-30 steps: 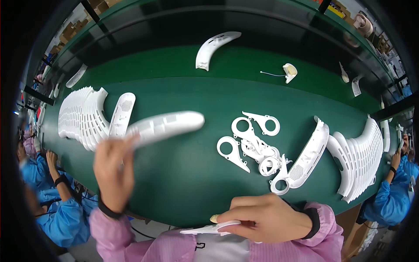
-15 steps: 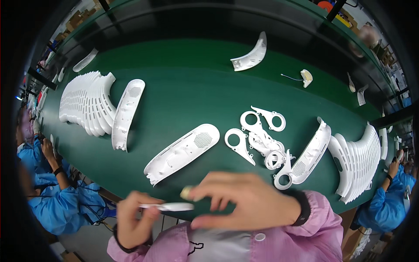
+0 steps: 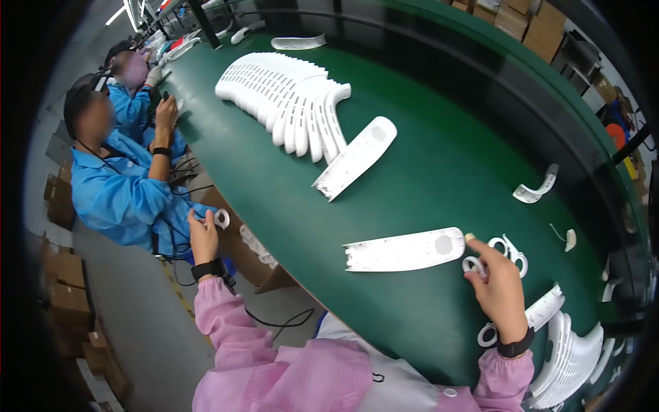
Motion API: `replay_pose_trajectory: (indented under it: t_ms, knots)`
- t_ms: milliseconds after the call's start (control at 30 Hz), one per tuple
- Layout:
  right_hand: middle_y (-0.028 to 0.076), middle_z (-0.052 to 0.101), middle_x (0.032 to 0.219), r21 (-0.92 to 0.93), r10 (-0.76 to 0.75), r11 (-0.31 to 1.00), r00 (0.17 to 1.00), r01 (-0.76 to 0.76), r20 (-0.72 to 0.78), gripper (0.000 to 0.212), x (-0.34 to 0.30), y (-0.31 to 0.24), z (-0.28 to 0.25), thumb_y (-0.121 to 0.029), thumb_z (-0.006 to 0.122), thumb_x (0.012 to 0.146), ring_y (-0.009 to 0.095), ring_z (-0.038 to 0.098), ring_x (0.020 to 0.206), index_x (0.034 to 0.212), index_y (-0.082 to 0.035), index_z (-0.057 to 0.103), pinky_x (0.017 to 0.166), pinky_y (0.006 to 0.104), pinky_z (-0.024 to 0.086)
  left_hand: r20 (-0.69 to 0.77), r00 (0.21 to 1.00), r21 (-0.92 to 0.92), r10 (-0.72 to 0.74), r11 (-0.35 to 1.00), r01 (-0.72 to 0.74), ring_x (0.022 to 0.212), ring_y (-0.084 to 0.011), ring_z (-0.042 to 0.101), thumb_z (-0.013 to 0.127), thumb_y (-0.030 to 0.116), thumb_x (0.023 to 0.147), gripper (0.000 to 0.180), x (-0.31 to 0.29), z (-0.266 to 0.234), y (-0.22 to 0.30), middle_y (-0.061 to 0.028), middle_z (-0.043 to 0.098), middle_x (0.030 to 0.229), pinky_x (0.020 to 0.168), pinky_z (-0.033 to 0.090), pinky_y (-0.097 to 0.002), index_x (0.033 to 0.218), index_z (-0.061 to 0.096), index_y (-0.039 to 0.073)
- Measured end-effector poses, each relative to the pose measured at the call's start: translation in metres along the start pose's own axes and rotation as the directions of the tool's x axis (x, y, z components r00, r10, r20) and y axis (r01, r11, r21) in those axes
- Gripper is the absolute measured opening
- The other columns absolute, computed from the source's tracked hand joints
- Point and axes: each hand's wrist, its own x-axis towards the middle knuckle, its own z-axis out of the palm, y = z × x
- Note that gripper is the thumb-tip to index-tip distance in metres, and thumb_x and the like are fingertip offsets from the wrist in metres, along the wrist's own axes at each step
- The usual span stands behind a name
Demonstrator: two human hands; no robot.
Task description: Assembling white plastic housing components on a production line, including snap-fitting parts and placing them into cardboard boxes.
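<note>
Out past the table's near edge on the left, my left hand point(image 3: 202, 240) pinches a white ring-shaped plastic part point(image 3: 222, 219). My right hand point(image 3: 501, 292) reaches over the table at the right, index finger and thumb spread apart. A pale yellow cover point(image 3: 469, 238) sits on its index fingertip. Beside the thumb and partly behind the fingers is another white ring part point(image 3: 473, 266); I cannot tell whether they touch. More white ring parts point(image 3: 513, 255) show beyond the hand, partly hidden. A long white curved shell point(image 3: 408, 250) lies inner side up, left of the right hand.
A large row of nested white slotted shells point(image 3: 285, 99) stands at the far left, with a single shell point(image 3: 360, 154) beside it. More nested shells point(image 3: 566, 360) are at the lower right. A co-worker in blue point(image 3: 120, 185) sits close to my left hand. Cartons point(image 3: 68, 295) stand on the floor.
The view has swung to the left. My hands have parted: the left moved out left with the white ring part, the right moved over to the loose ring parts.
</note>
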Motion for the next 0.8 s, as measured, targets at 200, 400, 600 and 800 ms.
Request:
replay_pose_trajectory:
  t_ms: [200,400,600,800]
  knots:
    - [0.012,0.066,0.073,0.369,0.345,0.856,0.931,-0.363,0.117,0.054,-0.024,-0.024,-0.016,-0.004,0.078,0.082,0.02,0.063,0.054,0.132,-0.002,0.058,0.055,0.0309,0.049,-0.047,0.967,-0.452,0.251,0.858,-0.244,0.122,-0.0322,0.054,0.056,0.028,0.102,0.049,-0.057,-0.039,0.152,-0.0232,0.056,0.129,0.103,0.041,-0.0386,0.139,0.046,-0.004]
    - [0.012,0.069,0.082,-0.285,0.307,0.919,0.948,-0.273,0.08,0.059,-0.067,-0.041,-0.013,-0.019,0.079,0.082,0.031,0.068,0.068,0.134,-0.003,0.055,0.06,0.04,0.053,0.367,0.302,-0.628,0.88,0.474,-0.617,0.133,-0.0356,0.047,0.082,0.03,0.079,0.082,-0.151,-0.024,0.284,-0.0214,0.047,0.142,0.109,0.038,-0.0437,0.143,0.041,-0.001]
    - [0.006,0.065,0.118,-0.268,-0.163,0.943,0.976,0.197,0.144,0.048,-0.075,-0.017,0.006,-0.018,0.081,0.074,0.026,0.065,0.094,0.119,-0.008,0.066,0.08,0.036,0.054,0.521,0.139,-0.374,0.842,0.371,-0.85,0.106,-0.036,0.057,0.081,0.025,0.079,0.077,-0.177,0.017,0.306,-0.0162,0.058,0.115,0.093,0.046,-0.0429,0.142,0.044,0.0]
    - [0.004,0.058,0.097,-0.341,-0.224,0.903,0.963,0.263,0.149,0.031,-0.106,-0.008,-0.005,-0.011,0.067,0.078,0.017,0.059,0.088,0.106,0.0,0.067,0.064,0.0284,0.053,0.624,0.002,-0.524,0.782,0.42,-0.74,0.092,-0.0347,0.054,0.083,0.034,0.073,0.076,-0.198,-0.025,0.296,-0.0151,0.057,0.101,0.082,0.044,-0.0422,0.135,0.053,0.003]
